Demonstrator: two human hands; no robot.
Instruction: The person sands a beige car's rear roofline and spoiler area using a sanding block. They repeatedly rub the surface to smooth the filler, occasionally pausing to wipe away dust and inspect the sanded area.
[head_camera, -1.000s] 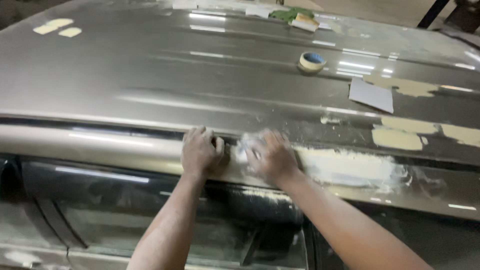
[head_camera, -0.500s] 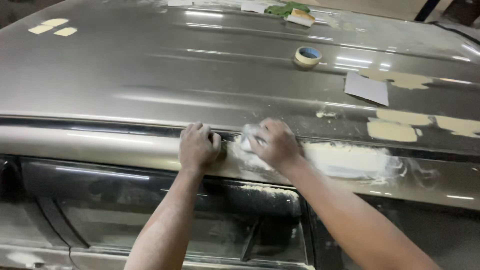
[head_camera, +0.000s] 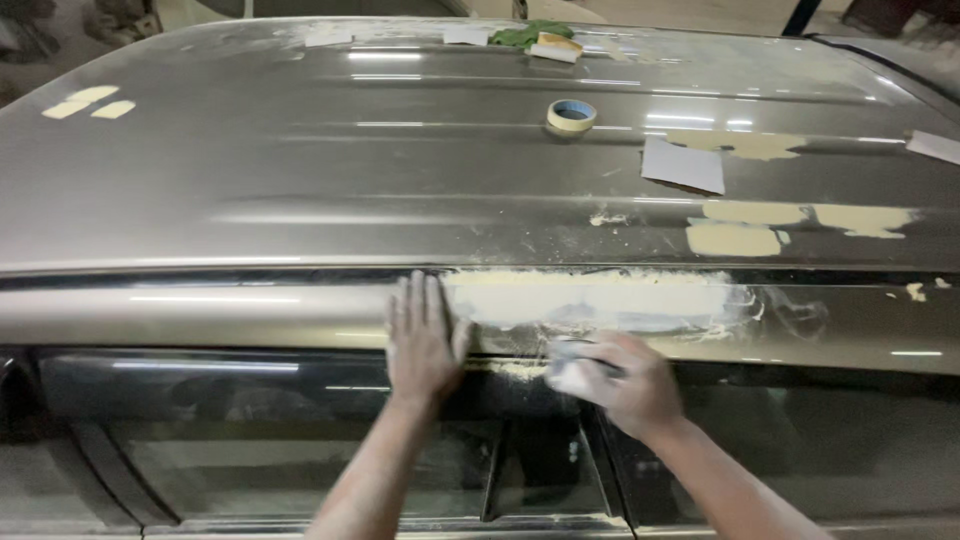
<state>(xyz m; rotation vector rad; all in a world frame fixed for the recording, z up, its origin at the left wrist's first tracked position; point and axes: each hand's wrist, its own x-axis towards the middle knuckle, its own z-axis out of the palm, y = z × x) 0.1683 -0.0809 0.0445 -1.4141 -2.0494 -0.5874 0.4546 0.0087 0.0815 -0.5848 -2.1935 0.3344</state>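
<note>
Left hand (head_camera: 425, 345) flat, fingers pressed together on the car's roof rail (head_camera: 200, 310), touching the pale filler patch (head_camera: 600, 298). Right hand (head_camera: 625, 385) fingers curled around one sanding pad (head_camera: 572, 372) just below the patch. Farther up on the roof (head_camera: 300, 170): one tape roll (head_camera: 571, 115), one grey sheet (head_camera: 683, 165).

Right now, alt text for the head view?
Left hand lies flat on a grey car roof's side rail beside a pale filler patch, while the right hand grips a small sanding block just below it. A tape roll sits on the roof.
</note>
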